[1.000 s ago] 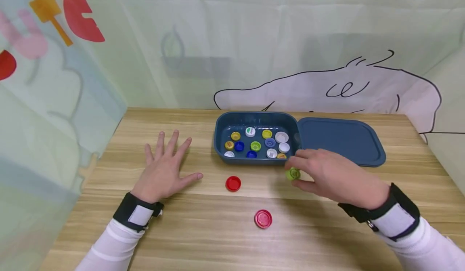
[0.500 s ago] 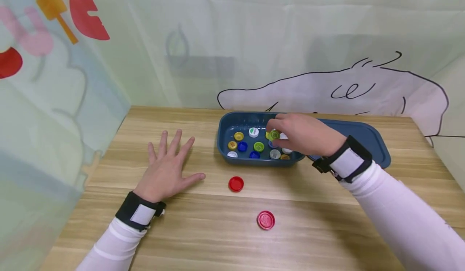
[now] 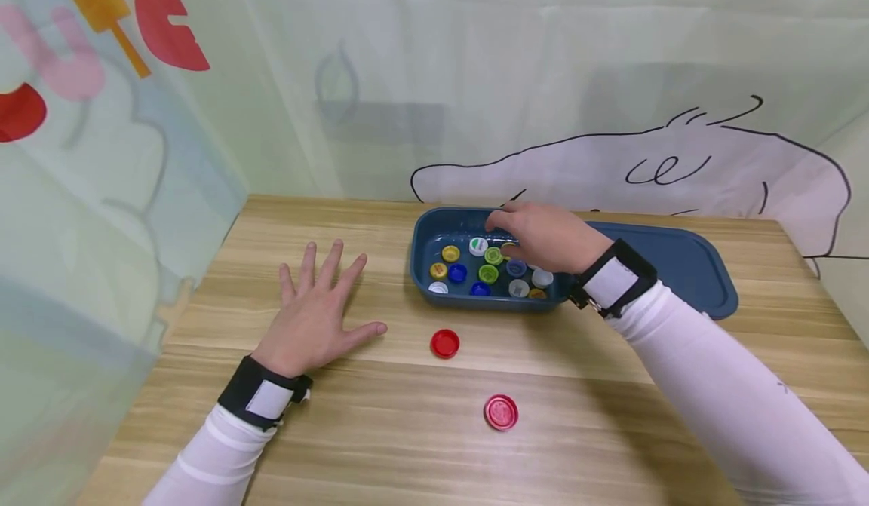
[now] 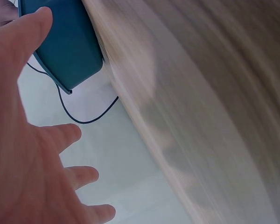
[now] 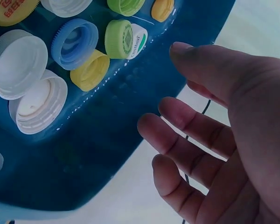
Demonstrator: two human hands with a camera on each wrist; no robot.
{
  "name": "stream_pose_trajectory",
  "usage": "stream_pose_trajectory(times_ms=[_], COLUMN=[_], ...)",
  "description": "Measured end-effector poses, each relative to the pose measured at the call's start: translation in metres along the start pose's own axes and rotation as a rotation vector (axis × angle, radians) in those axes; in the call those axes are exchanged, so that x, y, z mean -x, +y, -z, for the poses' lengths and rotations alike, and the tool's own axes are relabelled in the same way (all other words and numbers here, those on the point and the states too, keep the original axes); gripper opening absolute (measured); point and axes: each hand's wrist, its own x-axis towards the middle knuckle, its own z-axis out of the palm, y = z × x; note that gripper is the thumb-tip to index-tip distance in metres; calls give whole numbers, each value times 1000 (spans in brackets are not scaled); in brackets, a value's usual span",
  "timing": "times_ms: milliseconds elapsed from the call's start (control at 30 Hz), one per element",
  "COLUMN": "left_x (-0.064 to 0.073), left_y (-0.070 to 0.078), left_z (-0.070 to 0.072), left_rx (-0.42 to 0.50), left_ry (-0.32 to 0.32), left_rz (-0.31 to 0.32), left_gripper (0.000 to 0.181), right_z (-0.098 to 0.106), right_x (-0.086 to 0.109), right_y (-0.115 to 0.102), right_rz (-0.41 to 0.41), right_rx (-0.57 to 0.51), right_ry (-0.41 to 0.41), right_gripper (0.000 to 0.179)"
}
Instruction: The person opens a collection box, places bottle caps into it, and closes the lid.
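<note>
Tabletop (image 3: 380, 446) is wood-grained, its far edge meeting a pale fabric backdrop (image 3: 536, 53) that also covers the left side. Coloured printed letters (image 3: 170, 27) show at upper left, a black line drawing (image 3: 668, 178) at right rear.

Count: one dark blue rectangular container (image 3: 468, 304), upright near the far edge; one matching lid (image 3: 686, 265), flat beside its right end. At least fourteen bottle caps are visible inside: four yellow to orange, three blue, two green, one white with green print and four plain white. Some are partly covered by the hand, so the full number cannot be certified. Two red bottle caps (image 3: 445, 344) lie on the wood in front.

The bright green cap (image 5: 119, 39) sits inside the container, just beside the printed white cap (image 5: 138, 42).

Right hand (image 3: 546, 234): over the container's right half, fingers loosely bent, thumb apart, holding nothing. Left hand (image 3: 312, 317): palm down over the wood, fingers straight and widely spread, holding nothing visible.

Edges: a stretch of wood separates the left hand from the container, and more extends around both red caps. The right forearm (image 3: 720, 385) spans the table's right side; whether its wristband (image 3: 614, 280) touches the rim cannot be told.
</note>
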Motion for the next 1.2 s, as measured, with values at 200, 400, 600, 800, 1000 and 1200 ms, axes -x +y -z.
stream_pose_trajectory(times_ms=[200,400,600,800,1000,1200], left_x=[-1,-1,-1,0,0,0], left_y=[0,2,3,4,4,5], left_z=[-1,0,1,1,1,1], left_rx=[-2,3,4,4,0,9], left_ry=[-3,-5,0,-13,-17,-8], left_rz=[0,1,2,6,8,5], left_gripper=[100,100,100,100,100,99], right_z=[7,20,29,21,-1,-29], right_x=[7,23,50,77,99,110], right_y=[-4,-14,-36,-59,-80,-98], right_rz=[-2,51,148,251,287,333], right_rx=[6,26,14,-17,-58,-115], right_ry=[4,61,109,96,12,-84], right_gripper=[47,47,49,48,52,55])
